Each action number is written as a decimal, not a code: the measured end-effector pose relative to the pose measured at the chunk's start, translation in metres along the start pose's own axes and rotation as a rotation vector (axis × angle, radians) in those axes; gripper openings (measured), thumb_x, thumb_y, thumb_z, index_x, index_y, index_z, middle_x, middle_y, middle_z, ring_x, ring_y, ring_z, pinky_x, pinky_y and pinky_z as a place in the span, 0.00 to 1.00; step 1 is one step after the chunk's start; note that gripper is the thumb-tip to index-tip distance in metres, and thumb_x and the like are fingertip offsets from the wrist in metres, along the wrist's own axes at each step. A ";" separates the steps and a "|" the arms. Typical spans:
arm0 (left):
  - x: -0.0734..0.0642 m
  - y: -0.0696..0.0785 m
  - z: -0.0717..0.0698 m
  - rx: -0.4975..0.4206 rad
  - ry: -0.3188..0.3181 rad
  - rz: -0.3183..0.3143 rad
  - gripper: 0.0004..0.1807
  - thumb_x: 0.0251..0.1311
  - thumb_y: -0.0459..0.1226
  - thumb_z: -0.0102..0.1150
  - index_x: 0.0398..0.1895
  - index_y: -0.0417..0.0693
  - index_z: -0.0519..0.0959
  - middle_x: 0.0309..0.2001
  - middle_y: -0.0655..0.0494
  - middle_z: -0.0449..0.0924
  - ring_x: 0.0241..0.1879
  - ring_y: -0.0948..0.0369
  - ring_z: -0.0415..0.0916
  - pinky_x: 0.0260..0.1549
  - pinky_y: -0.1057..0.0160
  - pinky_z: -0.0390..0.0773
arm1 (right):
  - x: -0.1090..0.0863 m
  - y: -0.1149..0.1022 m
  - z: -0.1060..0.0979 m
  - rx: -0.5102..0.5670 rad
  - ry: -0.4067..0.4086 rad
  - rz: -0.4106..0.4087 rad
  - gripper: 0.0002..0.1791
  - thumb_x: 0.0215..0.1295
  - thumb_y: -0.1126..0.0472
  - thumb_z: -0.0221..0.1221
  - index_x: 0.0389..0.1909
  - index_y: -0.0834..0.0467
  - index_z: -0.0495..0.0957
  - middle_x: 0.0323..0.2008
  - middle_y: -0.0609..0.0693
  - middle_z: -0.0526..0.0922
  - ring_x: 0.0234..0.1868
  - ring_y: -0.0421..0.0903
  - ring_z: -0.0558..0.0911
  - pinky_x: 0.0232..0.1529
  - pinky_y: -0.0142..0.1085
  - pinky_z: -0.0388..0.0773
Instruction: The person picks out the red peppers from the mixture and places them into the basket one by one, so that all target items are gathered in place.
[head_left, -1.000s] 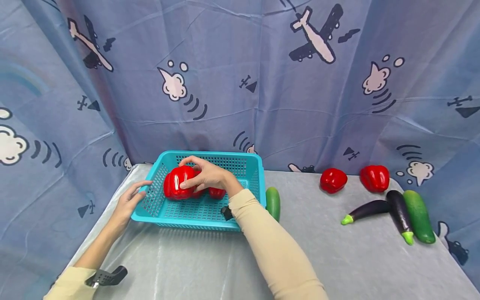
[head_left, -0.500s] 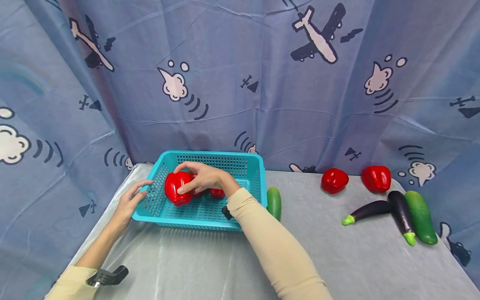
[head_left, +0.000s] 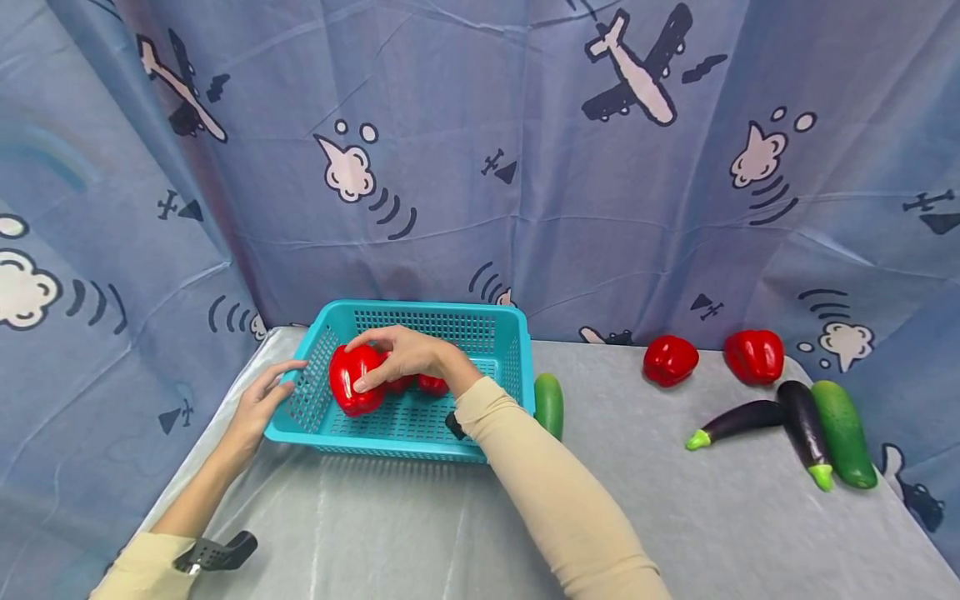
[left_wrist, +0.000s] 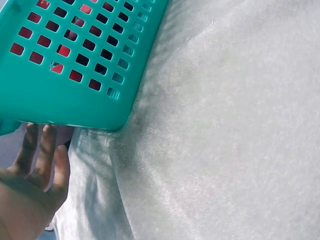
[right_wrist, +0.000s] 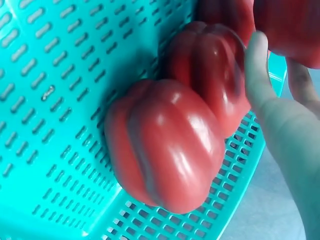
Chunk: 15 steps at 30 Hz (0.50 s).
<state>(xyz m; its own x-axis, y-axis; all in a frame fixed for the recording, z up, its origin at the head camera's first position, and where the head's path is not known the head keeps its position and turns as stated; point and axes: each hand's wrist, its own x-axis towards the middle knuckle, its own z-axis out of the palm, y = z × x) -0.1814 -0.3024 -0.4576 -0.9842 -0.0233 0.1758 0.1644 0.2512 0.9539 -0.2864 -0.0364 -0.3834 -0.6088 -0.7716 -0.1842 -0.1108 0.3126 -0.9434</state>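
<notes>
I have the right hand point(head_left: 405, 355) gripping a red bell pepper point(head_left: 349, 385), its thumb on the pepper's near side and its fingers curled over the top. Taking the teal basket point(head_left: 420, 451) as my dial, that pepper is inside the walls at 9 o'clock; I cannot tell whether its underside meets the floor. On my right wrist feed it sits at 2 o'clock, with three other red peppers point(right_wrist: 170, 150) in the basket between there and the centre.

The left hand point(head_left: 253, 412) is at the basket's 9 o'clock edge, fingers extended and tips touching the rim; I see no curl round it.

Outside, a cucumber point(head_left: 549, 407) lies just beside the basket at 3 o'clock. Well apart in that same direction, on the pale table cover point(head_left: 390, 533), I see two loose peppers point(head_left: 670, 361), two eggplants point(head_left: 801, 429) and a thicker cucumber point(head_left: 842, 433). A blue patterned curtain point(head_left: 450, 200) hangs at 12.
</notes>
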 end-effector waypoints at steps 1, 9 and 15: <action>0.000 0.000 0.000 -0.002 -0.001 0.001 0.20 0.79 0.39 0.49 0.68 0.43 0.73 0.53 0.52 0.77 0.45 0.62 0.78 0.38 0.63 0.80 | 0.000 0.000 0.001 0.009 -0.005 0.003 0.33 0.55 0.61 0.76 0.63 0.48 0.78 0.55 0.46 0.76 0.57 0.48 0.72 0.53 0.55 0.78; -0.001 0.001 0.000 0.016 0.001 0.008 0.20 0.79 0.40 0.49 0.67 0.43 0.72 0.56 0.53 0.74 0.48 0.63 0.76 0.41 0.65 0.78 | 0.000 0.003 0.005 0.062 -0.002 0.019 0.28 0.55 0.65 0.76 0.57 0.53 0.79 0.51 0.51 0.78 0.53 0.49 0.76 0.51 0.54 0.80; -0.001 0.000 0.000 -0.003 -0.007 0.016 0.20 0.79 0.39 0.48 0.68 0.42 0.72 0.55 0.49 0.75 0.45 0.62 0.78 0.39 0.64 0.79 | 0.000 0.006 0.009 0.100 -0.021 0.030 0.14 0.62 0.70 0.70 0.47 0.65 0.81 0.44 0.55 0.84 0.45 0.51 0.82 0.47 0.50 0.82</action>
<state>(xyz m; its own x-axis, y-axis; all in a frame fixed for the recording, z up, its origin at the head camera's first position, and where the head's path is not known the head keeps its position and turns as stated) -0.1808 -0.3025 -0.4577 -0.9818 -0.0126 0.1896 0.1806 0.2486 0.9516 -0.2806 -0.0394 -0.3917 -0.5937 -0.7747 -0.2176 -0.0131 0.2797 -0.9600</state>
